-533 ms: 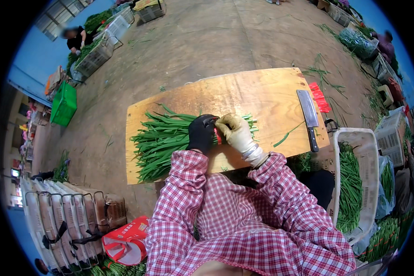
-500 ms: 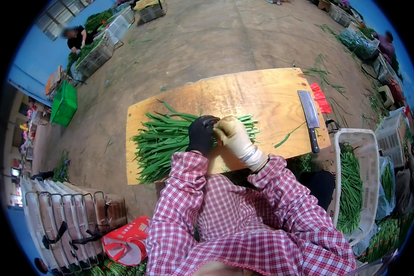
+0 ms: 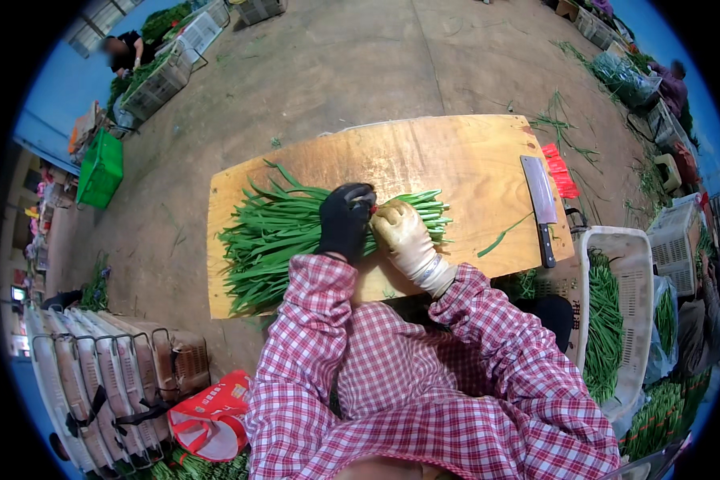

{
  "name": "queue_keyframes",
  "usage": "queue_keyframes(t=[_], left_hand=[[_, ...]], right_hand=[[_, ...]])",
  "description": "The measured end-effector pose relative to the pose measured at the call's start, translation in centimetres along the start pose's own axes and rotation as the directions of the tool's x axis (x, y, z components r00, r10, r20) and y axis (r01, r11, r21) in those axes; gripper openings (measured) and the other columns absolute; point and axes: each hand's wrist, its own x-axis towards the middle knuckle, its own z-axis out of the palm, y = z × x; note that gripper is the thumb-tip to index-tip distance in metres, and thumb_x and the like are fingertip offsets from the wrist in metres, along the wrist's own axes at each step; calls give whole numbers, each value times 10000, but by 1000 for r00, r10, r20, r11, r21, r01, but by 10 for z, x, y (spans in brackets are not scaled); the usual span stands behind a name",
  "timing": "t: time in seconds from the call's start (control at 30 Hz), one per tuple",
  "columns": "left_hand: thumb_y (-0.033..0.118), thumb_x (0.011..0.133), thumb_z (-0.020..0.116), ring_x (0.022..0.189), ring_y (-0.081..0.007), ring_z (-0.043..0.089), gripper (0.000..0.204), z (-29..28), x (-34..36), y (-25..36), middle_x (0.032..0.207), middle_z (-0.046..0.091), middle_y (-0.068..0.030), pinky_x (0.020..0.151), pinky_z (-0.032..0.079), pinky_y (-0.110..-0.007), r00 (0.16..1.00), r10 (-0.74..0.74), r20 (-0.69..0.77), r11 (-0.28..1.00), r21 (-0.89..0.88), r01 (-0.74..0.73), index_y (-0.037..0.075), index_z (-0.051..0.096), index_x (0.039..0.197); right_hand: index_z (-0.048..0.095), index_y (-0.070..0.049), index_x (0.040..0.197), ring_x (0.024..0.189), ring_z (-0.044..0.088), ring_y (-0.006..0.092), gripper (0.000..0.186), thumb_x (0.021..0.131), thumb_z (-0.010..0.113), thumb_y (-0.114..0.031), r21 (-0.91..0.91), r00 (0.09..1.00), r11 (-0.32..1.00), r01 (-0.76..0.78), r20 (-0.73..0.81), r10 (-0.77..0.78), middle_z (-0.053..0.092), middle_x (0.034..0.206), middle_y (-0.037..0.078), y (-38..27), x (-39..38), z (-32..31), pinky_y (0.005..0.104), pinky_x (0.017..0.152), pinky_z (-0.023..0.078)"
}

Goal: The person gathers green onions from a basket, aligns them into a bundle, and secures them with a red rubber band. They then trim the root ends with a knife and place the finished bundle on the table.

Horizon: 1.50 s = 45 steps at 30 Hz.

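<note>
A bunch of green chives [image 3: 272, 232] lies across the wooden board [image 3: 448, 152], leaf tips to the left and pale cut ends to the right. Over its middle, my left hand [image 3: 346, 220] in a black glove is closed, fingertips together. My right hand [image 3: 406, 244], in a stained off-white glove, is closed beside it and touches the stalks. A small piece of red tie [image 3: 374, 210] shows between the two hands; the rest of it is hidden by the gloves. To the right on the board rests a cleaver [image 3: 541, 200] with a black handle.
Red strips [image 3: 560, 170] lie at the board's right edge, near a loose chive [image 3: 502, 236]. A pale crate [image 3: 644, 320] of chives stands at right. Stacked crates [image 3: 104, 376] and a red bag [image 3: 212, 416] are at lower left. A green crate [image 3: 101, 168] and another person [image 3: 126, 54] are farther off.
The hands have drawn slightly apart at the red tie, the right one curling lower and the left shifting up. The whole view has also shifted a little.
</note>
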Motion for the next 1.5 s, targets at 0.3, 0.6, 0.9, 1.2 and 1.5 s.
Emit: queue_keyframes(t=[0.3, 0.6, 0.9, 1.2, 1.5], left_hand=[[60, 887, 585, 1055, -313, 640, 240, -2, -32, -5, 1091, 688, -148, 959, 492, -394, 980, 186, 72, 967, 161, -196, 24, 692, 1099], [84, 836, 630, 1060, -323, 633, 291, 4, -27, -13, 1096, 682, -154, 956, 488, -396, 987, 130, 93, 972, 183, -145, 33, 683, 1118], [123, 791, 679, 937, -320, 657, 162, 9, -26, -17, 982, 705, -130, 862, 515, -415, 991, 131, 11, 980, 148, -131, 70, 726, 937], [112, 798, 678, 913, -307, 659, 128, 10, -16, -10, 954, 701, -123, 852, 516, -398, 985, 171, -22, 974, 156, -165, 59, 723, 905], [75, 775, 670, 866, -326, 647, 109, 33, -33, 13, 903, 693, -115, 793, 513, -406, 965, 246, 87, 950, 175, -258, 77, 716, 874]], right_hand=[[614, -42, 850, 876, 590, 333, 110, 761, 677, -50, 113, 993, 989, -100, -51, 106, 601, 895, 119, -3, 2, -3, 428, 801, 487], [668, -22, 797, 780, 609, 303, 113, 747, 765, -50, 406, 838, 792, -455, -105, 536, 627, 783, 119, -8, 13, 5, 379, 728, 485], [410, -65, 1454, 1324, 470, 378, 1023, 666, 812, -579, -549, 856, 824, 141, 486, 178, 534, 1395, 168, -1, 26, -70, 633, 1050, 353], [372, -15, 1447, 736, 679, 389, 864, 716, 751, -276, -230, 655, 971, -68, 724, 218, 676, 769, 194, 41, 42, -65, 443, 614, 541], [586, -4, 1185, 979, 653, 372, 759, 608, 833, -430, -218, 805, 965, -147, 540, 245, 662, 1014, 221, 37, -12, -90, 455, 836, 520]])
